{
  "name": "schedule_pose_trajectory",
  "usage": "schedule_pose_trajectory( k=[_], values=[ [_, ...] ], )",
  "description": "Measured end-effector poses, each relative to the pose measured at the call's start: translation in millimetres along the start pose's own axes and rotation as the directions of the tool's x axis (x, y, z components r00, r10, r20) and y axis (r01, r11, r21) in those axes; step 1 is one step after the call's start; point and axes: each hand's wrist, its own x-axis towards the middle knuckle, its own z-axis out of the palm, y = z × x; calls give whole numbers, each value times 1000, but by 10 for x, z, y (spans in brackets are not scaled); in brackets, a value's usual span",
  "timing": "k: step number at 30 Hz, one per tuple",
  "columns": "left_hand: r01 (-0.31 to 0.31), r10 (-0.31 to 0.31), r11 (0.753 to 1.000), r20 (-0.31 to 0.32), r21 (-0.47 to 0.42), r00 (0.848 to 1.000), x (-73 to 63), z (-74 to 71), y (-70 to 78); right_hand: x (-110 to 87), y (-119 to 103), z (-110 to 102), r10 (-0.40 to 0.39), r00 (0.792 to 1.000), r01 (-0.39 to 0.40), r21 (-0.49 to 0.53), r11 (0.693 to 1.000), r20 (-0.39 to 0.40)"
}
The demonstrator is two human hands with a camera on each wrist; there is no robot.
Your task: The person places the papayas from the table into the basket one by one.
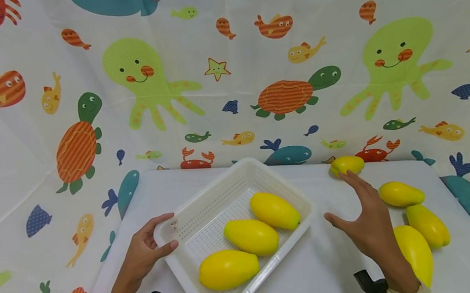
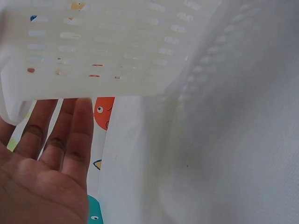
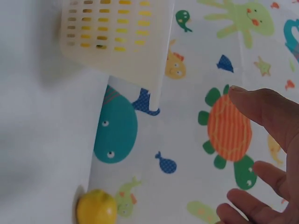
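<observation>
My left hand [image 1: 143, 253] holds the left corner of a white plastic basket [image 1: 276, 258], thumb over the rim and fingers along the outside. From the left wrist, its fingers [image 2: 77, 140] reach up behind the basket's slotted wall [image 2: 107, 84]. Three smooth yellow mango-shaped fruits lie in the basket: one near the front left [image 1: 228, 269], a middle fruit [image 1: 251, 236] and one at the right [image 1: 275, 211]. My right hand [image 1: 369, 222] is spread with nothing in it, right of the basket. Its index fingertip overlaps a far yellow fruit [image 1: 349, 165] in the head view.
More yellow fruits lie right of my right hand: a far one [image 1: 401, 193], one behind [image 1: 429, 226] and a near one [image 1: 417, 256] partly covered by the wrist. A white cloth [image 1: 304, 289] covers the table. A sea-animal patterned curtain [image 1: 200, 44] rises behind it.
</observation>
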Motion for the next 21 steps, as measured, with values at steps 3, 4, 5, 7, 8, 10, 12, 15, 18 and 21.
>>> schedule_pose_trajectory(
  k=[3, 4, 5, 7, 8, 10, 12, 15, 18, 21],
  values=[
    [-8, 8, 1000, 3, -9, 1000, -3, 4, -1, -38, 52, -26, 40, 999, -40, -16, 999, -11],
    [-12, 12, 1000, 2, -10, 1000, -4, 5, -1, -52, 66, -34, 55, 998, -55, -20, 998, -14],
    [-16, 16, 1000, 0, -11, 1000, -4, 7, -1, -67, 79, -43, 73, 997, -74, -25, 997, -15],
    [-23, 23, 1000, -3, -13, 1000, -1, 12, 3, -98, 102, -63, 118, 993, -118, -33, 992, -17],
    [-24, 24, 1000, -4, -14, 1000, 2, 14, 4, -114, 114, -72, 140, 990, -140, -37, 989, -19],
    [-23, 23, 1000, -7, -7, 1000, 6, 18, 10, -147, 137, -92, 185, 983, -185, -41, 982, -16],
    [-16, 16, 1000, -4, -2, 1000, 6, 18, 14, -175, 167, -106, 221, 975, -221, -42, 974, -23],
    [1, -1, 1000, -1, 5, 1000, 3, 16, 20, -206, 215, -122, 254, 967, -255, -34, 966, -37],
    [9, -9, 1000, 4, 4, 1000, 1, 10, 18, -235, 257, -134, 279, 959, -281, -33, 959, -54],
    [8, -7, 1000, 6, -1, 1000, 2, 8, 14, -265, 285, -154, 305, 950, -308, -35, 951, -62]
  ],
)
